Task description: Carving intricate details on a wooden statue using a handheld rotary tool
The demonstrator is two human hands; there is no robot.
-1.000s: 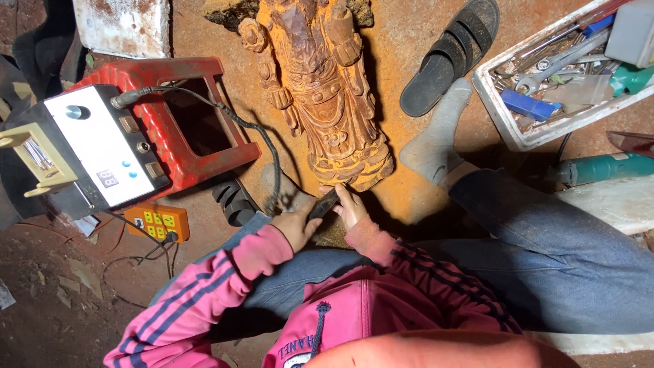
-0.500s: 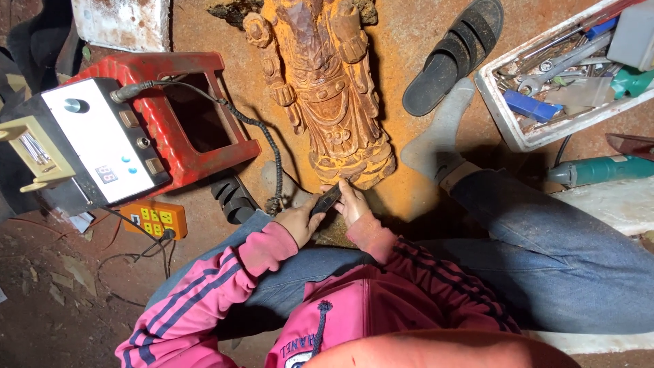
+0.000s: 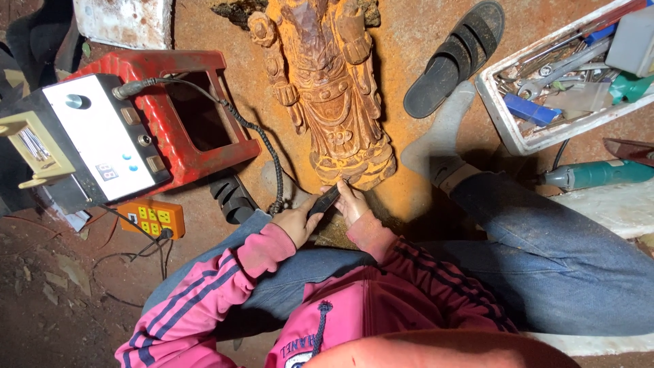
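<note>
A carved wooden statue [image 3: 325, 88] lies on the orange dusty floor, its base toward me. A dark handheld carving tool [image 3: 324, 201] points at the statue's base, and my left hand [image 3: 298, 221] grips it. My right hand [image 3: 352, 202] rests its fingers on the tool's tip and against the base of the statue. A coiled black cable [image 3: 269, 153] runs from the tool to a white control box [image 3: 102, 140]. Pink sleeves cover both arms.
The control box sits on a red plastic stool [image 3: 197, 116]. An orange power strip [image 3: 153, 218] lies below it. A white tray of tools [image 3: 565, 75] stands at the right, a teal power tool [image 3: 596, 174] beside it. A black sandal [image 3: 455, 54] lies near my socked foot [image 3: 439, 140].
Both hands and the tool stay at the statue's base, shifting only slightly. The view has moved a little.
</note>
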